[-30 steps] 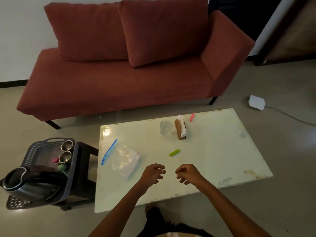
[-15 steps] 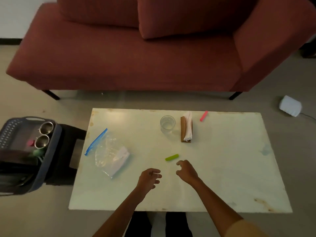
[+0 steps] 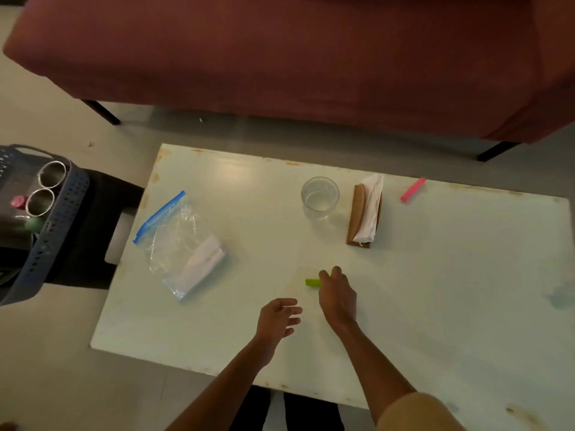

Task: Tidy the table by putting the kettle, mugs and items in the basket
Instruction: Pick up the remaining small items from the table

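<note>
Red sofa (image 3: 280, 57), pale floor (image 3: 46, 98), dim light

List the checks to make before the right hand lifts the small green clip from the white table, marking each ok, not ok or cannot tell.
1. Right hand at the small green plastic clip: ok, fingertips reach its right end.
2. Clip pinched: cannot tell, the hand covers that end.
3. Left hand free: ok, open, holding nothing.
4. Dark grey perforated plastic basket stands left of the white table: ok.
5. Room in basket: cannot tell; two steel mugs show, rest cut off.
6. Clear drinking glass apart from the hand: ok.
</note>
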A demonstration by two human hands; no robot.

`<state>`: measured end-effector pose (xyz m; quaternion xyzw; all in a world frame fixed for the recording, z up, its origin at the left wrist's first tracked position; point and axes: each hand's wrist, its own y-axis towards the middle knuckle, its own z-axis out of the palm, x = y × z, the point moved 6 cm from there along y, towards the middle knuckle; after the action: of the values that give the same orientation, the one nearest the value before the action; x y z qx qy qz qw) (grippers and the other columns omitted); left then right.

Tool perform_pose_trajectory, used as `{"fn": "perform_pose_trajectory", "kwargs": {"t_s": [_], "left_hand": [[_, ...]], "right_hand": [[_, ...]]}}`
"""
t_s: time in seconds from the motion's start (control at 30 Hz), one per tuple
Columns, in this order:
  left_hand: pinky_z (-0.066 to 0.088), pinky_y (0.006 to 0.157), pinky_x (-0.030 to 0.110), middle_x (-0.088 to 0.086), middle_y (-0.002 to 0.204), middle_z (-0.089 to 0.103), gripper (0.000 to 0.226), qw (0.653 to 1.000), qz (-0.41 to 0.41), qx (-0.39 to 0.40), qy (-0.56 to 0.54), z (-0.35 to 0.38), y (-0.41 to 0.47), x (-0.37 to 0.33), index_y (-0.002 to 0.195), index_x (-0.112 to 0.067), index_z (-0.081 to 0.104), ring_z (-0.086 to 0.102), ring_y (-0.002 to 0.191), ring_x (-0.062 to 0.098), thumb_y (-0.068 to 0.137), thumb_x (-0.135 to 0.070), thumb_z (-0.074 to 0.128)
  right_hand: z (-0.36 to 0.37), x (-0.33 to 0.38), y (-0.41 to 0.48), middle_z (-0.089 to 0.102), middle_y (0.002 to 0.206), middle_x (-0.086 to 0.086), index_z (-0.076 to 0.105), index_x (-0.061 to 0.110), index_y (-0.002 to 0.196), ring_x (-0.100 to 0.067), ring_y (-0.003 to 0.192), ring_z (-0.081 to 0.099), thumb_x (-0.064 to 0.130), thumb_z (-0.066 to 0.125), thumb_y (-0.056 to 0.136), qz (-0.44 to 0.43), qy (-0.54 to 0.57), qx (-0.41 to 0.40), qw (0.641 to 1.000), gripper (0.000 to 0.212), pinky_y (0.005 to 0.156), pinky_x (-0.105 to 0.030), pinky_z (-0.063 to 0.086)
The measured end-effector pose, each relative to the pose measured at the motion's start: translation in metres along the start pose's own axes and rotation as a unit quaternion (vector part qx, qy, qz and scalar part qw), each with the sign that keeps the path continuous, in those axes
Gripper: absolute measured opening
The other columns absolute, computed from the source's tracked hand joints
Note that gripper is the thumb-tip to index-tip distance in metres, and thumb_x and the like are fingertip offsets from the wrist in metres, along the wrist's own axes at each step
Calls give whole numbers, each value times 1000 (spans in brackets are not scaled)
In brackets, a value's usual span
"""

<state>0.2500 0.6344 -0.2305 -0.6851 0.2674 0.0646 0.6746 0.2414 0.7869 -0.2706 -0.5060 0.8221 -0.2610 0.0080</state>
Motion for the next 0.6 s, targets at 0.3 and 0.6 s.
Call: {"fn": "perform_pose_trajectory", "kwargs": {"t_s": [0.3,0.6], "left_hand": [[56,83,32,1,101,73,19,990,13,80,-114,17,8,-37,106,-19,65,69,95,26,87,-18,62],[59,75,28,9,92,72,19,992,58,106,-41,51,2,-69,103,-3,67,72,75,19,89,-13,60]], "right_hand": [[-24,-3,-26,59,107,-9,60,19,90,-16,89,56,20,57,89,133,526,69,837,3,65,-20,44],[-67,-22,-23,65,88,-10,67,3,91,-20,75,61,8,55,88,122,528,50,839,13,64,-26,46]]}}
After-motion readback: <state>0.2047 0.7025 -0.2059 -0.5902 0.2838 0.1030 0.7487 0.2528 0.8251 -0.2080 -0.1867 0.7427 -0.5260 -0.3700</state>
